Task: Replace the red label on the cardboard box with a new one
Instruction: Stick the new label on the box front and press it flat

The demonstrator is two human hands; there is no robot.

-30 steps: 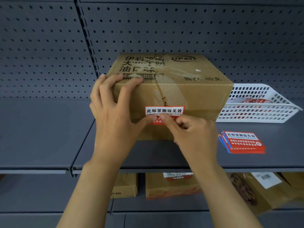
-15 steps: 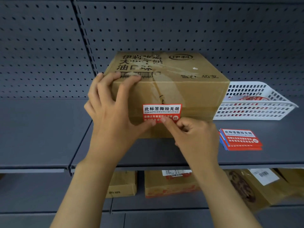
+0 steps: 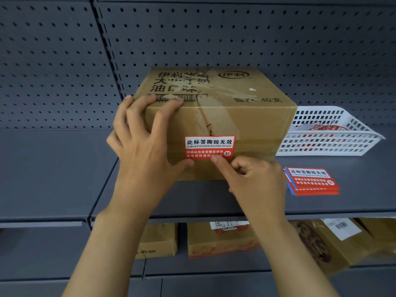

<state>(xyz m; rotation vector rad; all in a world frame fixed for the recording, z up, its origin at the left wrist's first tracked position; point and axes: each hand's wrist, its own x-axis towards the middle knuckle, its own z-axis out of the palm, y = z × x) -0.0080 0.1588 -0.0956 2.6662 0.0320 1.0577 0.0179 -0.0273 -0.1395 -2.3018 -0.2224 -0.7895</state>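
Note:
A taped cardboard box (image 3: 252, 123) stands on the grey shelf (image 3: 55, 172). A red label (image 3: 210, 147) with a white band of black print is stuck flat on its front face. My left hand (image 3: 141, 151) clasps the box's front left corner, fingers over the top edge, thumb by the label's lower left corner. My right hand (image 3: 255, 181) is curled, its index fingertip touching the label's lower edge right of middle. A stack of red labels (image 3: 311, 181) lies on the shelf to the right of the box.
A white perforated basket (image 3: 334, 144) with red scraps inside sits behind the stack, against the box's right side. Grey pegboard (image 3: 235, 35) backs the shelf. Several cardboard boxes (image 3: 220, 241) and packages occupy the lower shelf.
The label's red lower half, earlier hidden behind my fingers, now shows flat on the box. My right fingertip slid down to the label's lower edge. My left hand kept its hold.

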